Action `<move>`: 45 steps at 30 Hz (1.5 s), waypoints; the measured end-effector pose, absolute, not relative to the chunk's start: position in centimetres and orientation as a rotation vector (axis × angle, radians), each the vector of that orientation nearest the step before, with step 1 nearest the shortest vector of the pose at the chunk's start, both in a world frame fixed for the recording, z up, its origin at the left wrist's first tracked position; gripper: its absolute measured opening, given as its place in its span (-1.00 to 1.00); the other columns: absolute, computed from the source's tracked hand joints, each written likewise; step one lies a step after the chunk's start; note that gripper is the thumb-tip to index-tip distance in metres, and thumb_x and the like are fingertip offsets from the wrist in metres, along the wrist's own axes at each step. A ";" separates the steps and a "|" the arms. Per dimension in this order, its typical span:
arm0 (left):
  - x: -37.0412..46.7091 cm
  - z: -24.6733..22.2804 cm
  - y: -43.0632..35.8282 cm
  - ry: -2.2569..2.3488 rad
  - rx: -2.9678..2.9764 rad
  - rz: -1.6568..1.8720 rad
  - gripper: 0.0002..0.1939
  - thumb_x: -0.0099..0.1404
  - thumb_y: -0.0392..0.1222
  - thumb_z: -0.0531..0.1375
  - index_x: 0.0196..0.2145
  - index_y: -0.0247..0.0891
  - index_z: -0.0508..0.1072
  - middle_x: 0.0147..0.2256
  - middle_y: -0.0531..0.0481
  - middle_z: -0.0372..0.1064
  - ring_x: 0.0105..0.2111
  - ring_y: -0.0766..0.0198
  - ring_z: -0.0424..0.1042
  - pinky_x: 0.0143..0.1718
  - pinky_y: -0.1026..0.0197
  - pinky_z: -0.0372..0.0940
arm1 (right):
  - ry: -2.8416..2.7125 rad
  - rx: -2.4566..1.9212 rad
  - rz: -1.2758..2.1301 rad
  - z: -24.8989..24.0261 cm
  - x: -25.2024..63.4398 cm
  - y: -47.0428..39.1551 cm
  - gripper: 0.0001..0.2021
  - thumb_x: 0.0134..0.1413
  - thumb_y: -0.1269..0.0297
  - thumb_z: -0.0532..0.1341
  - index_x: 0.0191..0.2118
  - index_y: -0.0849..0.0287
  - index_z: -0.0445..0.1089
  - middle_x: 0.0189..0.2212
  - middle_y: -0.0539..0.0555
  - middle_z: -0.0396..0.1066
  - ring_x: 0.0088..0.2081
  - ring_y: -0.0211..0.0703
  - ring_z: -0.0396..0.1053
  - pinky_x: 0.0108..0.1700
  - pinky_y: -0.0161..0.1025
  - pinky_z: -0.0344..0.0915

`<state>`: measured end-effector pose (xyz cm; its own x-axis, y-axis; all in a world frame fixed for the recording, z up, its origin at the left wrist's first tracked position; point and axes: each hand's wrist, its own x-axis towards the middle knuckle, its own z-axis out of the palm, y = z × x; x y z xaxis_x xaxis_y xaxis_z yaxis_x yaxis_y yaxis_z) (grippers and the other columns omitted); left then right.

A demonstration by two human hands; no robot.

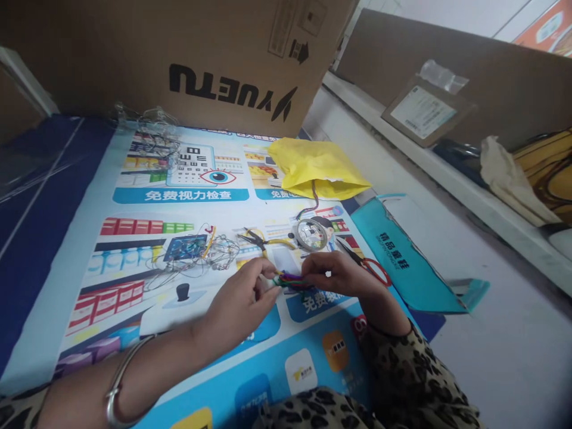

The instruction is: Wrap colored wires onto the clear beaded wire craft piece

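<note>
A small bundle of coloured strands (pixel 292 279), green, purple and red, stretches between my two hands above the printed sheet. Whether they are thread or thin wire I cannot tell. My left hand (pixel 250 292) pinches the left end between thumb and forefinger. At the other end, the fingers of my right hand (pixel 335 273) are closed on the same bundle. Just beyond my hands lie yellow-handled pliers (pixel 261 239) with their jaws apart. A roll of clear tape (pixel 310 234) rests beside them. Red-handled scissors (pixel 373 268) lie to the right of my right hand.
Tangled thin wires (pixel 218 253) with a blue piece lie at left, and another tangle (pixel 154 128) farther back. A yellow bag (pixel 319 167) has a braided strand hanging out. A teal box piece (pixel 397 256) is at right. A large cardboard box (pixel 179 53) blocks the back.
</note>
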<state>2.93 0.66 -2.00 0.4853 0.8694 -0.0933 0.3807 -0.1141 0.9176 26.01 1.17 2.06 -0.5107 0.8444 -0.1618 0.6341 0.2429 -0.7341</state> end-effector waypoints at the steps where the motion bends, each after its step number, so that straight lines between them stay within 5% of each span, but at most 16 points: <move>1: 2.9 -2.1 0.7 1.064 1.737 0.589 -0.81 0.21 -0.13 0.09 -0.21 -0.20 0.28 -0.48 0.10 0.26 -0.51 0.30 0.27 -0.48 0.28 0.14 | -2.252 -1.377 1.112 2.0 26.0 1.1 -0.92 0.07 0.35 0.15 -0.36 0.25 0.34 -0.58 -0.06 0.28 -0.56 -0.39 0.15 -0.53 -0.44 0.11; 8: 2.9 -2.1 0.8 1.021 1.869 0.529 -0.90 0.23 -0.16 0.08 -0.30 -0.19 0.34 -0.43 0.08 0.34 -0.43 0.29 0.32 -0.44 0.29 0.16 | -2.255 -1.389 0.972 1.9 26.5 1.0 -0.93 0.07 0.40 0.14 -0.35 0.25 0.36 -0.56 -0.06 0.29 -0.54 -0.39 0.16 -0.52 -0.45 0.10; 16: 3.6 -1.9 1.2 1.068 1.797 0.624 -0.57 0.21 -0.06 0.16 0.02 -0.19 0.27 -0.32 0.04 0.39 -0.49 0.34 0.34 -0.41 0.28 0.26 | -2.314 -1.294 1.000 2.1 25.6 0.6 -0.91 0.05 0.45 0.12 -0.32 0.24 0.37 -0.56 -0.07 0.30 -0.55 -0.39 0.14 -0.51 -0.44 0.08; 22: 3.3 -1.9 1.3 0.914 1.951 0.637 -0.79 0.32 -0.12 0.05 -0.21 -0.16 0.45 -0.23 0.03 0.47 -0.22 0.26 0.41 -0.20 0.26 0.25 | -2.352 -1.264 0.958 1.3 24.9 0.5 -0.88 0.04 0.48 0.13 -0.31 0.24 0.40 -0.51 -0.04 0.35 -0.52 -0.38 0.18 -0.47 -0.43 0.11; 31: 2.7 -1.1 1.0 1.085 1.822 0.624 -0.73 0.33 -0.06 -0.01 -0.37 -0.23 0.40 -0.54 0.09 0.33 -0.49 0.34 0.33 -0.46 0.33 0.19 | -2.395 -1.439 0.829 2.8 26.4 0.5 -0.87 0.12 0.43 0.10 -0.34 0.23 0.40 -0.48 -0.01 0.40 -0.46 -0.34 0.27 -0.41 -0.41 0.15; 39: 1.8 -0.5 0.1 1.098 1.847 0.741 -0.78 0.32 -0.13 0.01 -0.36 -0.22 0.40 -0.43 0.04 0.42 -0.40 0.31 0.37 -0.39 0.31 0.22 | -2.342 -1.543 0.494 2.9 27.1 -0.1 -0.83 0.13 0.40 0.11 -0.25 0.16 0.45 -0.26 0.11 0.50 -0.23 -0.13 0.42 -0.18 -0.25 0.29; 43: 1.6 -0.2 -0.4 1.019 1.956 0.761 -0.78 0.32 -0.19 0.00 -0.36 -0.22 0.42 -0.40 0.03 0.44 -0.39 0.31 0.38 -0.35 0.30 0.23 | -2.102 -1.538 0.171 3.4 25.2 -0.9 -0.84 0.11 0.27 0.17 -0.46 0.15 0.40 -0.38 0.15 0.47 -0.30 -0.06 0.41 -0.23 -0.18 0.34; 45: 1.6 -0.1 -0.6 0.995 2.000 0.784 -0.79 0.31 -0.21 0.01 -0.37 -0.22 0.42 -0.40 0.01 0.44 -0.38 0.30 0.39 -0.35 0.30 0.22 | -2.090 -1.452 0.353 3.3 23.8 -1.6 -0.88 0.11 0.27 0.17 -0.41 0.14 0.40 -0.29 0.17 0.47 -0.35 -0.12 0.42 -0.42 -0.28 0.35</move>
